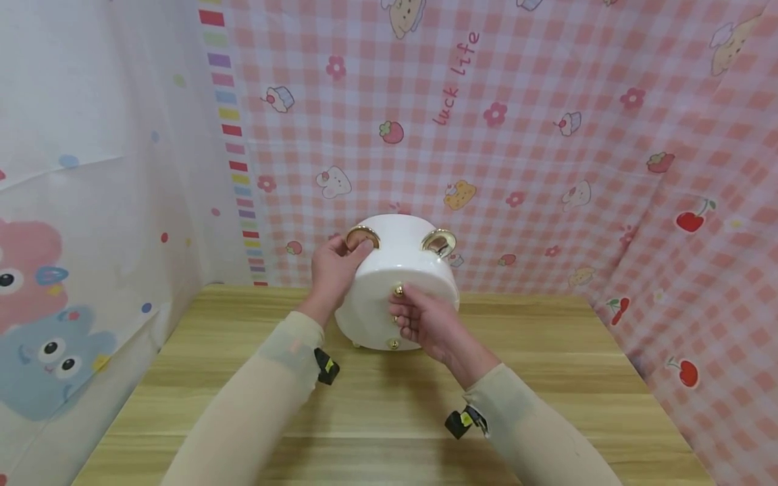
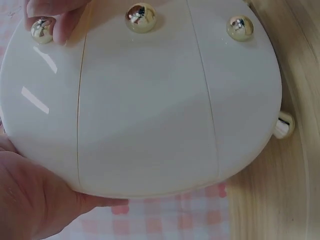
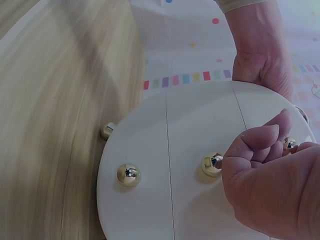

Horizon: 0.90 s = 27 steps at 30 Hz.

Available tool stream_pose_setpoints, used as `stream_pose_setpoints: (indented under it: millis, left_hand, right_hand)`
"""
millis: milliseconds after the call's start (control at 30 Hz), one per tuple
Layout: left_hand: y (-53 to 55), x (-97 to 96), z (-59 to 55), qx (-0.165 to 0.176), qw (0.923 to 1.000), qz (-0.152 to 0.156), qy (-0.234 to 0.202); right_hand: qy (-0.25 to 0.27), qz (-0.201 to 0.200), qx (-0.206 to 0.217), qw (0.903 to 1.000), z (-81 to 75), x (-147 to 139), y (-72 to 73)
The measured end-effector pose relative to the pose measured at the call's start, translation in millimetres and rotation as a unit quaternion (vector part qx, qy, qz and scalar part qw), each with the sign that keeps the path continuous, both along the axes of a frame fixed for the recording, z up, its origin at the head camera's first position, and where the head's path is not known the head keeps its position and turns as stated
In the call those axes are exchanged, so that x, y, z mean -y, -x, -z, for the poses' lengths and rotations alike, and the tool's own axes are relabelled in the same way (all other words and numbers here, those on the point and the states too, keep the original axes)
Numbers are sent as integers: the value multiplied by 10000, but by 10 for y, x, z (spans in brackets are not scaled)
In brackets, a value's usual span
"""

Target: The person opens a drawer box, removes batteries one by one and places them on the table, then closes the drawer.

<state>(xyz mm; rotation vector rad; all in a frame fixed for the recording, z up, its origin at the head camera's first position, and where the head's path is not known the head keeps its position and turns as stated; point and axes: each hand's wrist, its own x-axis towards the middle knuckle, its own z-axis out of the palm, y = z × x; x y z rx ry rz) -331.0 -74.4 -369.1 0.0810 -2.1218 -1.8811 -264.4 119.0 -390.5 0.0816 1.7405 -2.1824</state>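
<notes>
A white rounded drawer box (image 1: 401,233) with gold trim stands on the table. Its front has three drawers, each with a round gold knob; the middle knob (image 2: 141,18) and bottom knob (image 2: 240,27) show plainly in the left wrist view. At the upper left of the box, my left hand (image 1: 331,275) grips it beside the gold ring ear (image 1: 348,239), thumb in front; its other fingers are partly hidden. My right hand (image 1: 431,327) pinches the top knob (image 2: 42,31) between thumb and forefinger, its remaining fingers curled in front of the drawers. The drawers look closed.
The wood-grain table (image 1: 377,418) extends in front of the box and to both sides. Behind it hangs a pink checked cloth (image 1: 425,155), and a white printed cloth (image 1: 152,202) hangs at the left. One gold foot (image 2: 284,125) sticks out below the box.
</notes>
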Motion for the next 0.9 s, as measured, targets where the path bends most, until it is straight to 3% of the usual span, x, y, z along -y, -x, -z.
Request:
stream_pose_setpoints:
  millis: [367,900]
  left_hand:
    - [-11,98,-60,418,9980,446,128]
    - [9,136,-84,555,9964,538,352]
  right_hand:
    - [115,115,-3,9999,2,20,-18]
    - [169,167,66,9997,22,21,-41]
